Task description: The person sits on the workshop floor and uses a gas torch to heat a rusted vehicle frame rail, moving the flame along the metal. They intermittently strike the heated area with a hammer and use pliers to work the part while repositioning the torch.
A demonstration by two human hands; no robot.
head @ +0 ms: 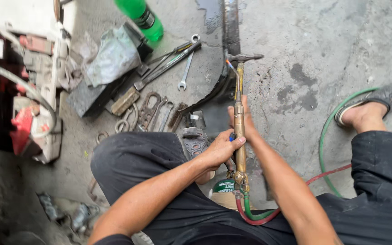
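Both forearms reach down from the camera over black trousers [159, 159] to a brass torch [240, 136], which stands out from the lap toward the floor [323, 41]. Left hand [216, 149]: its grip is closed on the torch body, thumb across the brass tube, fingers curled round near a small blue knob. Right hand [246, 119]: it lies along the far side of the tube with the fingers stretched forward; it seems to be clasping the tube from behind, though the torch hides the palm, so how tightly it holds cannot be told.

At the torch's near end, a green hose [327, 136] and a red hose [296, 199] join the valve block; both loop away to the right across the floor, the green one curving past a sandalled foot [373, 109].

Its bent tip [228, 63] lies just beside a hammer head [246, 57], close to a dark curved metal strip [214, 95].

Further left on the floor lie a spanner [187, 68], pliers [149, 106] and a wire brush [176, 115]. Beyond them sit a grey rag [114, 54] and a green bottle [141, 18].
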